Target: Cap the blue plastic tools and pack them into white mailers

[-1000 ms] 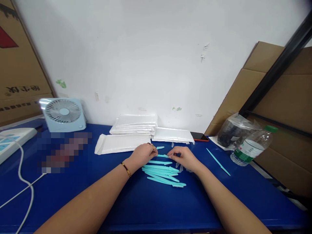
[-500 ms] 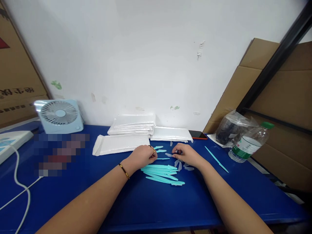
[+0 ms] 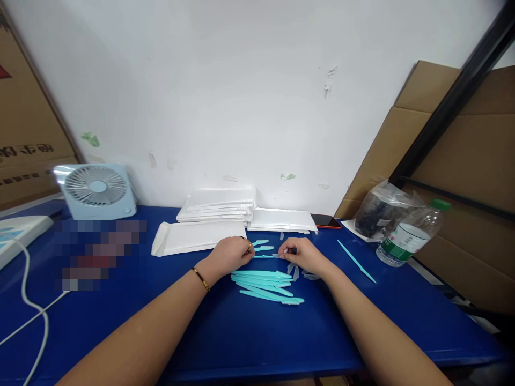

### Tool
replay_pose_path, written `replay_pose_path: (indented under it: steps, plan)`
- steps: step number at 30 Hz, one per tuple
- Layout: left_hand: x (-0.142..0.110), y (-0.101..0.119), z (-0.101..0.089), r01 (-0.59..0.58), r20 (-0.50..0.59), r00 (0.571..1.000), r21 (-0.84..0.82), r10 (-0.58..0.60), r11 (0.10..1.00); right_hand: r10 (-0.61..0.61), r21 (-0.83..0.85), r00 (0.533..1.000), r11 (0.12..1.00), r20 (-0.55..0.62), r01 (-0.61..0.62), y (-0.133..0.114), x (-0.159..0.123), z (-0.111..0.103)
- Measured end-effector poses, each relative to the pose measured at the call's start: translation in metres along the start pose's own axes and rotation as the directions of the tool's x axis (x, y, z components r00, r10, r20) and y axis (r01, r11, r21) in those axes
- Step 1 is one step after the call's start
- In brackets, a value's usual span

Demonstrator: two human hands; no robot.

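Note:
My left hand (image 3: 232, 253) is closed on the handle of a teal eyebrow razor (image 3: 263, 257), whose thin end points right. In my right hand (image 3: 302, 254), thumb and fingers pinch a small clear plastic blade cap (image 3: 276, 255), which meets the razor's tip. Whether the cap is fully around the blade I cannot tell. Nearer to me lies a fanned pile of teal eyebrow razors (image 3: 261, 279). Two more razors (image 3: 263, 248) rest just beyond my left fingers. Several loose clear caps (image 3: 296, 273) lie under and beside my right hand. One single razor (image 3: 356, 261) lies apart on the right.
White padded envelopes (image 3: 217, 206) are stacked against the wall, with a phone (image 3: 326, 221) beside them. A bottle (image 3: 412, 236) and a bagged dark item (image 3: 376, 214) stand at right. On the left are a light blue fan (image 3: 97, 187) and a white cable (image 3: 24, 289) on the blue table (image 3: 257, 343).
My right hand has moved slightly left, bringing the clear cap to the razor's tip. My left hand keeps its grip on the razor with little movement.

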State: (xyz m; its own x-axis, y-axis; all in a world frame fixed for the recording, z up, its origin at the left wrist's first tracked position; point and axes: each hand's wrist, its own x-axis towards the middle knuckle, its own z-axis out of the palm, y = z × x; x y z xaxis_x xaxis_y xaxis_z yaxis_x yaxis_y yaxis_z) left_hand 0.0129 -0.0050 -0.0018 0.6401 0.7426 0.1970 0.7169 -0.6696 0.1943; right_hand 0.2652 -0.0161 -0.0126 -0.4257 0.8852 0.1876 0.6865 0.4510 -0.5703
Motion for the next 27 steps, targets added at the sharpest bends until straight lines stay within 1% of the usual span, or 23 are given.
replay_pose_path:
  steps: [5,7,9,12,13,15,17,18,20,24,27]
  plan:
    - [0.003,-0.001,0.006,-0.014,0.009,1.0,-0.028,0.014,1.0,-0.029,0.008,1.0,1.0,-0.01,0.029,-0.01,0.005,0.012]
    - [0.004,-0.002,0.007,-0.006,0.008,1.0,-0.036,0.006,0.999,-0.044,0.001,0.999,0.999,-0.009,0.044,-0.013,0.006,0.013]
    - [0.004,-0.001,0.008,0.026,-0.022,0.999,-0.032,-0.027,0.999,-0.061,-0.015,0.998,0.998,-0.016,0.061,-0.015,0.005,0.009]
    - [0.002,0.003,0.004,0.053,-0.077,0.995,-0.07,-0.058,0.996,-0.096,-0.006,0.995,0.995,-0.015,0.095,-0.013,0.0,-0.007]
    - [0.001,0.005,0.003,0.04,-0.067,0.997,-0.105,-0.047,0.994,-0.105,0.006,0.994,0.994,0.004,0.105,-0.011,-0.003,-0.013]
    - [0.0,0.008,0.001,0.0,0.008,1.0,-0.194,0.002,0.981,-0.12,0.017,0.99,0.993,0.078,0.119,-0.007,-0.009,-0.024]
    - [-0.001,0.011,0.001,-0.027,0.091,0.995,-0.258,0.052,0.966,-0.132,0.002,0.978,0.991,0.16,0.133,-0.005,-0.012,-0.029]
    - [-0.001,0.012,0.001,-0.026,0.117,0.991,-0.266,0.059,0.964,-0.132,-0.01,0.973,0.991,0.188,0.136,-0.004,-0.013,-0.029]
    - [-0.001,0.012,0.003,-0.003,0.122,0.992,-0.233,0.033,0.972,-0.117,-0.027,0.971,0.992,0.209,0.126,-0.002,-0.013,-0.026]
    - [-0.002,0.013,0.001,0.065,0.068,0.996,-0.146,-0.055,0.987,-0.041,-0.04,0.99,0.998,0.135,0.046,0.001,-0.01,-0.019]
    - [-0.003,0.014,-0.001,0.085,0.094,0.993,-0.146,-0.072,0.986,0.01,-0.026,0.995,1.0,0.102,-0.007,0.003,-0.01,-0.018]
